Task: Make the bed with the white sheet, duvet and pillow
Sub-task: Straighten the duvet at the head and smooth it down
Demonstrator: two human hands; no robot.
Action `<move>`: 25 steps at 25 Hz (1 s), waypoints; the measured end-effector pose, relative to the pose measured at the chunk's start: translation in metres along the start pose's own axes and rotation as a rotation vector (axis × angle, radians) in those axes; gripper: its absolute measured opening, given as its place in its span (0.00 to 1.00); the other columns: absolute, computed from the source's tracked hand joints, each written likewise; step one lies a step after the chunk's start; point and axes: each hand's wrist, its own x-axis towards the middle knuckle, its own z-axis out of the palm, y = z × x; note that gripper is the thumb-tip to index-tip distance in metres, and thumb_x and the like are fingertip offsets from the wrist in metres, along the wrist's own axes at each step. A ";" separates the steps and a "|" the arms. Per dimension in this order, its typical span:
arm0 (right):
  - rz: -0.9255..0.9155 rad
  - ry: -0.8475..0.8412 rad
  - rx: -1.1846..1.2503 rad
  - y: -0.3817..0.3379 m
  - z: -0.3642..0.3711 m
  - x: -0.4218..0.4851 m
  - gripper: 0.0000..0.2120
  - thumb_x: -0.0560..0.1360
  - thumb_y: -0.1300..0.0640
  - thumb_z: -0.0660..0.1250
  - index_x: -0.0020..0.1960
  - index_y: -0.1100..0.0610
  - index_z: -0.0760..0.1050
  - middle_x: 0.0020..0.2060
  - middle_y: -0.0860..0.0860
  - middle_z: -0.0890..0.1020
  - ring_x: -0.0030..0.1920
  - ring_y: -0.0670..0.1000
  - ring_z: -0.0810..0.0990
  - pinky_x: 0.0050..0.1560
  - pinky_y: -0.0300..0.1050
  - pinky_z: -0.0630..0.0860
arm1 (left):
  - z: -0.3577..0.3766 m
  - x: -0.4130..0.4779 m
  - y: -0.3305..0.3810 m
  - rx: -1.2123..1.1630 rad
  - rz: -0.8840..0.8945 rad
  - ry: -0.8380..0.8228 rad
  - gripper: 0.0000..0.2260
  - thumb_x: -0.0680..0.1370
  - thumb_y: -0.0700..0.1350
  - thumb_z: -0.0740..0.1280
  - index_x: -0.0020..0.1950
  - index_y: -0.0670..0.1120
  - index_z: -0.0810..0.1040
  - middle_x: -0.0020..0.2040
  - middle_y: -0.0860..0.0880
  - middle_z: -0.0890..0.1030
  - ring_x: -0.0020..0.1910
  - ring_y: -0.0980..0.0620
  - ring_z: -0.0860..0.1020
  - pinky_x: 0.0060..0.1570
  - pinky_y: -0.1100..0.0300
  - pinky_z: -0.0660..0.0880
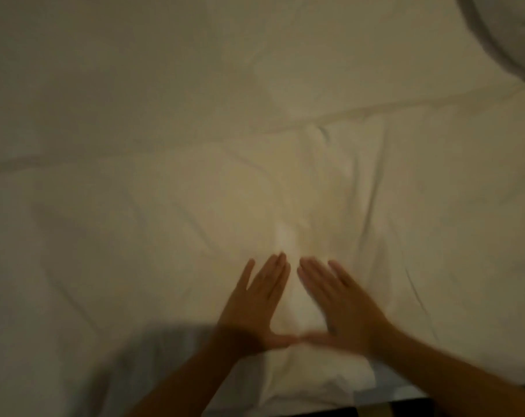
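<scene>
From the head view, the white duvet [171,194] fills nearly everything, wrinkled, with a long fold [375,111] crossing it. A bunched white bundle [508,28] lies in the far right corner; I cannot tell if it is the pillow. My left hand [255,305] and right hand [342,308] rest flat on the duvet near its closest edge, fingers straight, gripping nothing, thumb tips meeting.

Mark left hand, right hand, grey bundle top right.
left hand [255,308]: head view, back of hand.
right hand [342,305]: head view, back of hand.
grey bundle [505,31]: head view, visible middle.
</scene>
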 end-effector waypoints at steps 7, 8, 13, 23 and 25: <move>-0.139 0.018 -0.002 0.005 0.008 -0.056 0.34 0.77 0.35 0.56 0.74 0.58 0.62 0.73 0.52 0.64 0.74 0.50 0.60 0.73 0.48 0.55 | 0.014 -0.005 0.034 0.020 0.087 -0.004 0.46 0.68 0.73 0.60 0.74 0.41 0.64 0.76 0.44 0.61 0.76 0.47 0.55 0.69 0.44 0.55; -0.165 0.015 -0.023 0.023 0.001 -0.050 0.34 0.78 0.36 0.55 0.75 0.57 0.61 0.74 0.52 0.63 0.75 0.49 0.59 0.73 0.48 0.54 | 0.009 0.011 0.030 0.037 0.095 -0.020 0.47 0.68 0.74 0.59 0.74 0.41 0.63 0.76 0.45 0.60 0.76 0.48 0.54 0.69 0.44 0.54; -0.170 0.054 -0.043 0.130 -0.032 -0.003 0.38 0.77 0.33 0.54 0.76 0.58 0.57 0.75 0.53 0.59 0.75 0.51 0.57 0.74 0.48 0.51 | -0.011 0.101 0.028 0.036 0.057 0.010 0.50 0.69 0.76 0.56 0.76 0.39 0.57 0.77 0.44 0.56 0.77 0.49 0.52 0.73 0.46 0.48; 0.025 0.071 -0.149 0.311 -0.084 0.122 0.41 0.75 0.30 0.40 0.78 0.57 0.44 0.77 0.53 0.48 0.77 0.50 0.45 0.74 0.47 0.39 | -0.055 0.319 0.013 0.149 -0.303 0.075 0.46 0.72 0.74 0.47 0.78 0.43 0.45 0.78 0.45 0.45 0.77 0.49 0.42 0.73 0.46 0.38; 0.044 0.131 -0.094 0.300 -0.074 0.108 0.40 0.76 0.32 0.42 0.77 0.60 0.50 0.76 0.56 0.54 0.76 0.53 0.50 0.75 0.49 0.43 | -0.044 0.311 0.031 0.075 -0.274 0.162 0.43 0.74 0.71 0.51 0.76 0.39 0.56 0.77 0.42 0.55 0.77 0.47 0.52 0.74 0.45 0.44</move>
